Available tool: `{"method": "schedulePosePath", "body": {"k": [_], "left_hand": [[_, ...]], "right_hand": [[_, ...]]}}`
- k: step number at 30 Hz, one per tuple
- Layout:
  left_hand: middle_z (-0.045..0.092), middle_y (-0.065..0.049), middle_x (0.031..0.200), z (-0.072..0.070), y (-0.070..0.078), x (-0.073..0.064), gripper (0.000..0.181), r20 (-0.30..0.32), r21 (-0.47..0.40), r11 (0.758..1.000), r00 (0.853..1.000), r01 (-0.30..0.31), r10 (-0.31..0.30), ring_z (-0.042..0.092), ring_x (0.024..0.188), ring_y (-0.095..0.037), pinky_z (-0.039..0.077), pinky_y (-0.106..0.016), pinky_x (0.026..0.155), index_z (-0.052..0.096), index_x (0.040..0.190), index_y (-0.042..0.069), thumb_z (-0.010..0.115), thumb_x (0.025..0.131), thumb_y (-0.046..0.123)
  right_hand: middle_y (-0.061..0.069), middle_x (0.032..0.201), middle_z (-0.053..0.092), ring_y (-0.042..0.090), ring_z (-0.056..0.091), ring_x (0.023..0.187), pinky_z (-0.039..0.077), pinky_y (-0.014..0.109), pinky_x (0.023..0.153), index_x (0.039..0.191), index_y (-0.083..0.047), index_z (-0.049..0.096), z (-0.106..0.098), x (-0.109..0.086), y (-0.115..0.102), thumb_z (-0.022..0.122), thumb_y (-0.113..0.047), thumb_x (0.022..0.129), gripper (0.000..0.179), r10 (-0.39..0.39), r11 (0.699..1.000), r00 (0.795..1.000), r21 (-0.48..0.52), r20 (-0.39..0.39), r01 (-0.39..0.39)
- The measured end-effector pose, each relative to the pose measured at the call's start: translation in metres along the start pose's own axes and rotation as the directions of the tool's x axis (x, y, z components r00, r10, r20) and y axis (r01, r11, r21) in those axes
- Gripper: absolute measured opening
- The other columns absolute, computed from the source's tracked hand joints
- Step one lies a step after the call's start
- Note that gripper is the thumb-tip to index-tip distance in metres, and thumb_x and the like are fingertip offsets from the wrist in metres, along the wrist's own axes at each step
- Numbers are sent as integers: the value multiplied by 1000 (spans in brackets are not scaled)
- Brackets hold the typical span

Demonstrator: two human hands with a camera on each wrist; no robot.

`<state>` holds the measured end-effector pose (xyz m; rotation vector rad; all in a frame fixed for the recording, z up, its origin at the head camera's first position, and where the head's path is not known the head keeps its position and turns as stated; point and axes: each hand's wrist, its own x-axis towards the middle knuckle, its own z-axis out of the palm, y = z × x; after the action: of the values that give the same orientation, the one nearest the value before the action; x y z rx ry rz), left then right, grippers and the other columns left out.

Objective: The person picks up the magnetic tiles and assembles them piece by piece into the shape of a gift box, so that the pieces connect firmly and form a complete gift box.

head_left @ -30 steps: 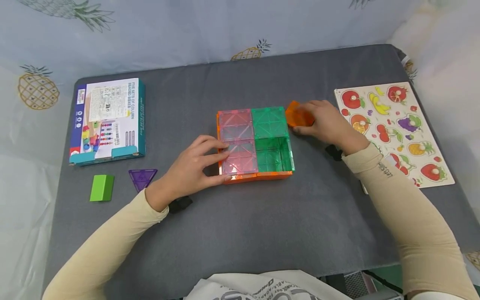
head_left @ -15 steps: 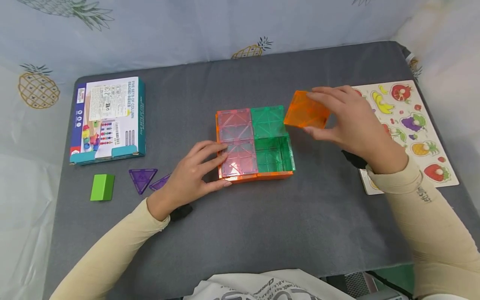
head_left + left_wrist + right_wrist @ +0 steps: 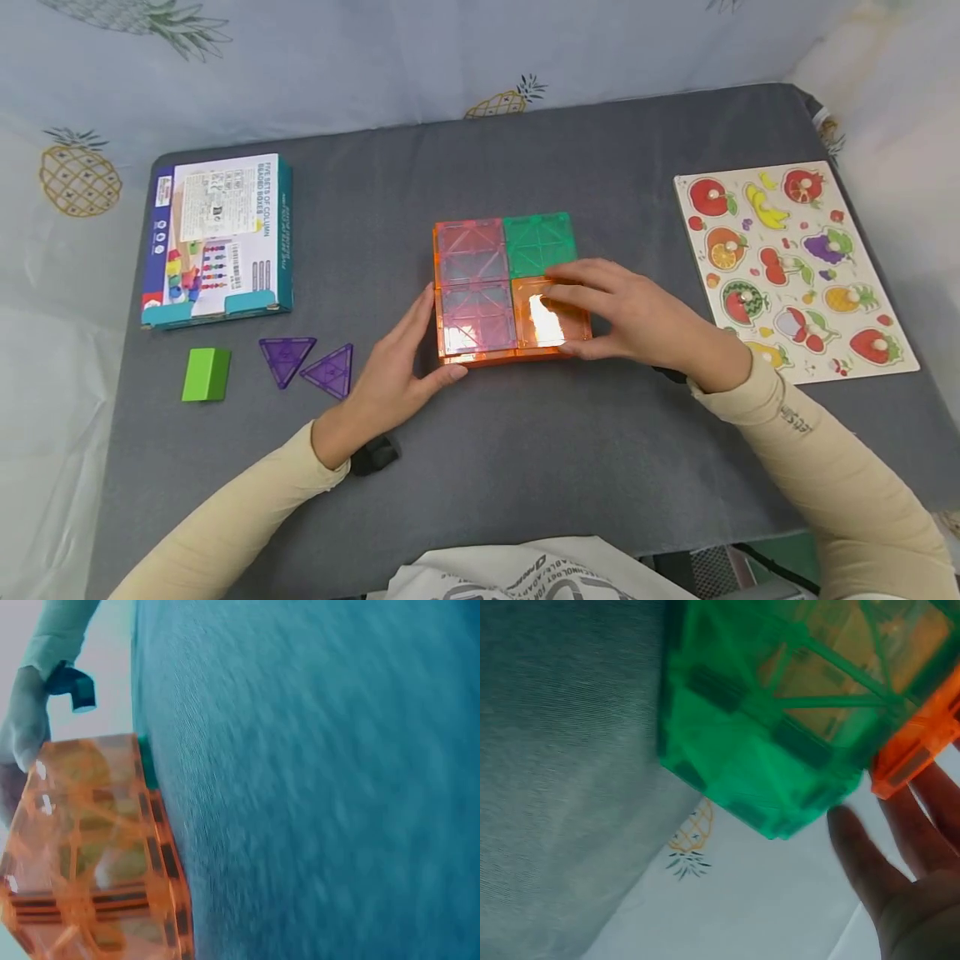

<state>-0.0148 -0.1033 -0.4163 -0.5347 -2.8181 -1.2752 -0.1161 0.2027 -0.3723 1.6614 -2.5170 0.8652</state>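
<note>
A low box of clear magnetic tiles (image 3: pixel 474 250) stands mid-table, with orange walls, pink tiles on top at left and a green tile (image 3: pixel 540 242) at the far right. Over its near right quarter lies an orange square tile (image 3: pixel 531 315), glaring with light. My right hand (image 3: pixel 637 321) spans that tile, fingertips on its top and thumb at the near edge. In the right wrist view its fingers sit beside the orange edge (image 3: pixel 915 742) above the green wall (image 3: pixel 757 765). My left hand (image 3: pixel 393 375) lies along the box's left side, fingers straight, thumb at the front corner.
Two purple triangle tiles (image 3: pixel 287 360) and a green block (image 3: pixel 206 375) lie to the left. Behind them is a toy carton (image 3: pixel 217 237). A fruit peg puzzle board (image 3: pixel 795 271) lies at the right. A patterned curtain hangs behind the table.
My right hand has brought the orange tile from the right of the box onto its open near right quarter. My left hand has shifted off the pink tile to the box's left side.
</note>
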Motion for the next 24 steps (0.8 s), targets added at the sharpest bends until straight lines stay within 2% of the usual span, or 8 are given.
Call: {"method": "schedulePosePath", "body": {"k": [3, 5, 8, 10, 14, 18, 20, 24], "left_hand": [[5, -8, 162, 5, 1, 1, 104, 66, -47, 995, 994, 87, -84, 16, 148, -24, 27, -48, 114, -1, 155, 11, 64, 85, 53], [0, -4, 163, 10, 2, 2, 107, 97, -83, 987, 987, 136, -127, 12, 149, -20, 25, -48, 115, -8, 154, 16, 68, 85, 47], [-1, 0, 162, 16, 3, 4, 108, 107, -130, 974, 979, 184, -171, 12, 148, -18, 25, -46, 116, -11, 154, 21, 71, 86, 38], [0, -1, 162, 20, 3, 5, 107, 102, -148, 968, 977, 202, -188, 14, 148, -19, 26, -46, 115, -11, 154, 21, 71, 86, 34], [1, -8, 162, 24, 4, 5, 107, 84, -149, 963, 973, 226, -216, 15, 148, -24, 25, -47, 116, -10, 154, 9, 71, 87, 30], [-1, -11, 162, 25, 2, 11, 105, 79, -143, 967, 976, 210, -201, 9, 149, -25, 20, -48, 118, -9, 153, 6, 70, 88, 28], [0, -11, 162, 23, 0, 18, 105, 80, -143, 970, 979, 199, -189, 8, 149, -24, 19, -48, 118, -9, 153, 7, 69, 88, 28], [5, -12, 162, 18, -6, 35, 104, 90, -141, 969, 977, 204, -193, 17, 147, -25, 21, -46, 118, -10, 153, 7, 68, 88, 29]], "right_hand": [[13, 138, 51, 28, 45, 129, 32, 52, 110, 129, -10, 60, 4, -5, -1, 76, -38, 82, 58, 63, 998, 998, -11, 19, -63], [14, 148, 40, 30, 34, 139, 21, 60, 113, 134, -12, 56, 7, -10, -2, 80, -39, 76, 69, 128, 992, 990, -30, 56, -127], [14, 160, 17, 34, 13, 148, 14, 68, 111, 147, -15, 40, 16, -20, -7, 82, -45, 70, 93, 242, 969, 965, -73, 100, -235], [15, 161, 5, 34, 6, 149, 13, 68, 110, 153, -15, 24, 23, -26, -10, 81, -48, 69, 107, 321, 946, 941, -81, 107, -314], [15, 161, 6, 33, 18, 146, 24, 57, 112, 156, -11, 0, 39, -30, -13, 81, -43, 74, 119, 420, 908, 906, -20, 55, -419], [13, 161, 11, 32, 32, 140, 37, 50, 107, 154, -11, -12, 45, -25, -10, 79, -38, 78, 121, 485, 867, 873, 103, 55, -488], [12, 161, 9, 32, 33, 139, 38, 51, 106, 153, -15, -17, 44, -21, -5, 76, -39, 80, 121, 529, 831, 844, 149, 86, -536], [11, 161, 10, 31, 30, 141, 32, 52, 110, 152, -17, -18, 41, -12, 8, 74, -39, 82, 119, 555, 802, 825, 196, 103, -564]]}}
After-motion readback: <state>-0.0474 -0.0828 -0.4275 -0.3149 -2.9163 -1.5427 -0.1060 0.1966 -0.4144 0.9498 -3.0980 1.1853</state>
